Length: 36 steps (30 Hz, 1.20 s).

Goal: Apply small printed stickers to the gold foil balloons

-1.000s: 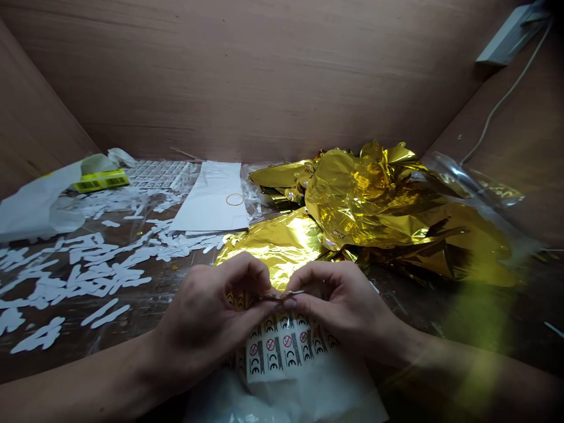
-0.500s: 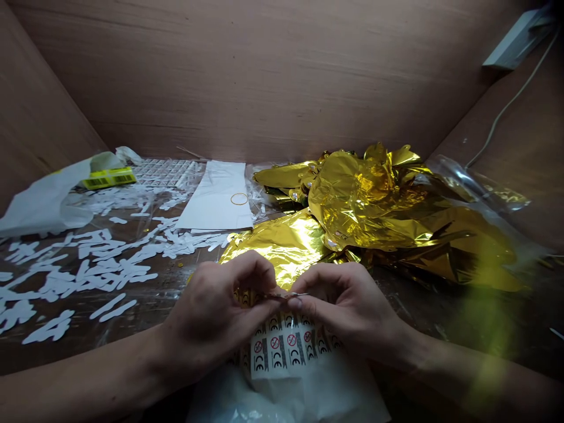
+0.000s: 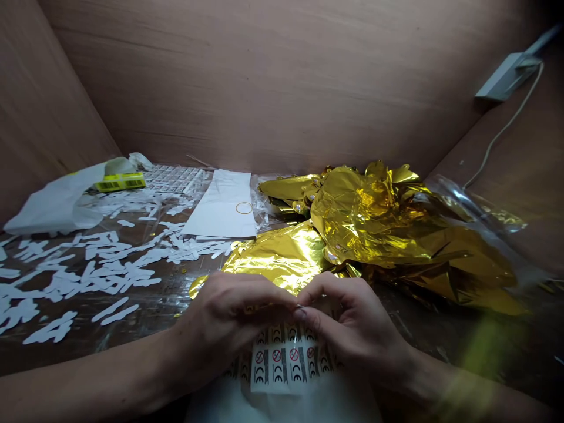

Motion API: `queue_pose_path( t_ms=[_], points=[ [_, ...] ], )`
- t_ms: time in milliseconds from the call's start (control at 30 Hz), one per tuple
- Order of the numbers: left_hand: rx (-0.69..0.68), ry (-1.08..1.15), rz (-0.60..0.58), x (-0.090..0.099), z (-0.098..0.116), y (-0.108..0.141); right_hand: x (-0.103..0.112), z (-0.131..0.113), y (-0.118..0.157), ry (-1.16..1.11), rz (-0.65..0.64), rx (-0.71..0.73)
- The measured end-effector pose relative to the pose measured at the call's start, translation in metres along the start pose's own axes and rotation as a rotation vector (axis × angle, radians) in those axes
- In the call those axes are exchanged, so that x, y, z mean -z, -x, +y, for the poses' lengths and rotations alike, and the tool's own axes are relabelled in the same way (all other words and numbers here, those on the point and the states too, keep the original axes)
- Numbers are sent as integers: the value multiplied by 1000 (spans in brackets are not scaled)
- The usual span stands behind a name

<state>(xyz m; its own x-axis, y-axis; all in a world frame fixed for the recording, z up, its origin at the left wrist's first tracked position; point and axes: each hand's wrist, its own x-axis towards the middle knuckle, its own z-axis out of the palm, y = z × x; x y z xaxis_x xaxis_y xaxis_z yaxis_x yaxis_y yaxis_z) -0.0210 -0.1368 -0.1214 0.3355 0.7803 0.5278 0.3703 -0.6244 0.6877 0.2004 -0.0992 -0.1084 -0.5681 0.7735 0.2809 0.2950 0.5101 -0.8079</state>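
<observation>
A sheet of small printed stickers (image 3: pixel 286 361), with CE marks and red warning circles, lies over white backing material (image 3: pixel 308 402) close to me. My left hand (image 3: pixel 238 320) is closed at the upper part of this sheet, fingers curled over it and hiding their tips. My right hand (image 3: pixel 348 320) pinches with thumb and forefinger at the same place, its fingertips touching those of the left. Only a tiny pale edge shows in the pinch; the exact part gripped is hidden. Just beyond the fingers lies a flat gold foil balloon (image 3: pixel 273 255).
More crumpled gold foil balloons (image 3: pixel 374 217) are heaped at the back right. White paper strips (image 3: pixel 101 270) litter the left side. White cards (image 3: pixel 220 202) with a rubber band (image 3: pixel 244 207) lie at the back. A power strip (image 3: pixel 502 76) hangs on the right wall.
The view has tilted up slightly, so everything sits lower. My left fingers have come down over the pinch, covering the thin edge that showed between the hands.
</observation>
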Motion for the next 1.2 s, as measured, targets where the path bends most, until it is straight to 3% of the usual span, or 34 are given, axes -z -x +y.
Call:
queue_pose_path(
  t_ms=[167,300,633,1033,1200],
  points=[
    [-53,-46,15,0,-1,-1,-2,3,1,12,11,-8],
    [-22,-91,10,-1,3,-2,-3,6,1,63,21,30],
    [16,-127,28,-4,4,-2,-5,4,1,398,155,491],
    [155,-58,7,-4,8,-1,-7,-3,6,576,252,655],
    [211,-23,-6,-4,9,0,-2,1,9,697,219,747]
  ],
)
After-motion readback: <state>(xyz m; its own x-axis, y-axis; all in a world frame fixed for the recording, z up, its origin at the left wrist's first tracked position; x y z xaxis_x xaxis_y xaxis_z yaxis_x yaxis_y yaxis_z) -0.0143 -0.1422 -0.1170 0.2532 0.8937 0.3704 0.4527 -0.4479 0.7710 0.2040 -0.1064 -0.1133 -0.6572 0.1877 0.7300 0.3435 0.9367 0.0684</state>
